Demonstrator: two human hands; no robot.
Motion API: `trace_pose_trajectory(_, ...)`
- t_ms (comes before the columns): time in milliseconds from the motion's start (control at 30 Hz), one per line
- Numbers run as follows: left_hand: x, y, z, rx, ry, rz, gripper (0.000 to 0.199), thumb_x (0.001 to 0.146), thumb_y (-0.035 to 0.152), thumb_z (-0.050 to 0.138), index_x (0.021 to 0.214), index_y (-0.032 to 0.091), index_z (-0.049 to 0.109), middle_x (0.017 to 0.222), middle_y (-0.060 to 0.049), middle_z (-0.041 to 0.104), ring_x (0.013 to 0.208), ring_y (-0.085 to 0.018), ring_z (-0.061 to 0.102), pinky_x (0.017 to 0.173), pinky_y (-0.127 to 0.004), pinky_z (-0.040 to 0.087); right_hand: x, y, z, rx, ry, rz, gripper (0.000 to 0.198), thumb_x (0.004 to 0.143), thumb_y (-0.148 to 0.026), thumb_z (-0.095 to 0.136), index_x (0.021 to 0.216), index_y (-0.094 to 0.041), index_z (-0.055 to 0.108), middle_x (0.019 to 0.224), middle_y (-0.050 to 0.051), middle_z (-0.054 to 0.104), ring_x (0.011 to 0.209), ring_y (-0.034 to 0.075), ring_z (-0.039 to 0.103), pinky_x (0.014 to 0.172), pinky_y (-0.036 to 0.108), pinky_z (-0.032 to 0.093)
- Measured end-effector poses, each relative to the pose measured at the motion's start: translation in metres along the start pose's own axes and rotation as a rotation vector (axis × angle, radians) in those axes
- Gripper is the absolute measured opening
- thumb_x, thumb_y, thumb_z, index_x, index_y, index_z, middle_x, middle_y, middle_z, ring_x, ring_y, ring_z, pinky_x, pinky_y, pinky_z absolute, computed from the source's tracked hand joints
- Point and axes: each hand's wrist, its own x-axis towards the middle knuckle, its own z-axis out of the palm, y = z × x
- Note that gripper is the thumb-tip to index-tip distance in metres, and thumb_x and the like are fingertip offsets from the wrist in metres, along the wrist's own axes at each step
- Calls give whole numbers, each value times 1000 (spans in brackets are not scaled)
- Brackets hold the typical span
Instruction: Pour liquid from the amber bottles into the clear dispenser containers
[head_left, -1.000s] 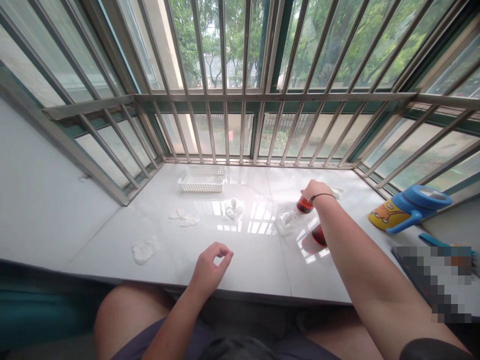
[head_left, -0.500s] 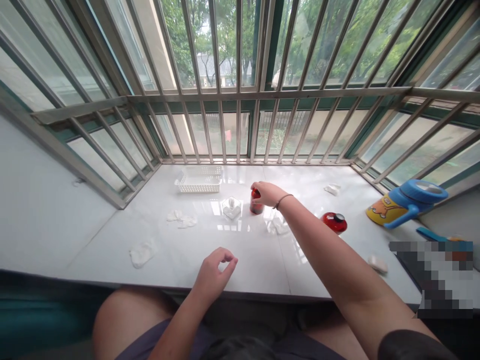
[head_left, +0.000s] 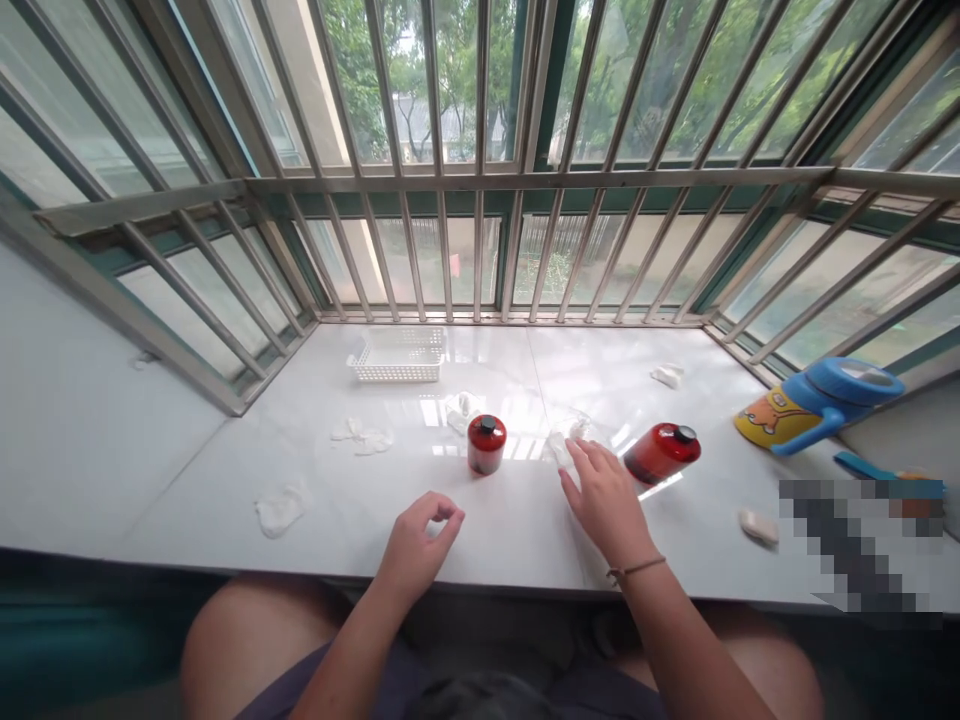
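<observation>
A red bottle with a black cap (head_left: 487, 445) stands upright on the white table, ahead of both hands. My left hand (head_left: 422, 540) rests near the front edge, curled with thumb and forefinger tips together, and nothing shows in it. My right hand (head_left: 606, 495) is open, fingers stretched forward, over the table beside a crumpled clear-white wrapping (head_left: 561, 447); the fingertips overlap its edge, and whether they touch it I cannot tell. To the right of that hand is a second red bottle with a black cap (head_left: 661, 453), leaning to the right in view. Another crumpled white piece (head_left: 463, 410) lies behind the first bottle.
A white perforated basket (head_left: 397, 372) sits at the back left. Crumpled white pieces (head_left: 281, 510) lie at the left. On the right are a blue and yellow cup with a handle (head_left: 814, 405) and a pale bar-shaped thing (head_left: 759, 527). Metal window bars (head_left: 517, 182) close off the back.
My right hand has let go of the red bottle and drawn back to the right. That bottle now stands nearer to me and slightly left. My left hand has barely shifted.
</observation>
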Motion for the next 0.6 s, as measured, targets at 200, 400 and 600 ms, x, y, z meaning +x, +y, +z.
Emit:
trace_pose_trajectory(200,4,-3,5,3,29,4,24,102,42,61,87,25,71,91,-2,76,87,-22,72,86,-36,58,22,37,33,-112,-104,-3,62,103,-27,53,163,-12,46,169,20,47,150,40,50,119,55,50)
trace_pose_trajectory(400,12,-5,9,16,70,-19,17,99,42,65,98,27,74,101,-3,78,93,-23,74,88,-38,62,36,39,11,-104,12,-7,58,104,-29,55,159,-11,49,174,20,38,163,39,33,127,55,42)
trace_pose_trajectory(600,41,-6,23,-72,59,-155,31,95,42,69,120,24,69,122,-9,77,103,-26,77,93,-43,65,-20,33,-19,-172,418,274,48,100,-32,66,147,-22,63,179,20,21,159,48,35,123,67,40)
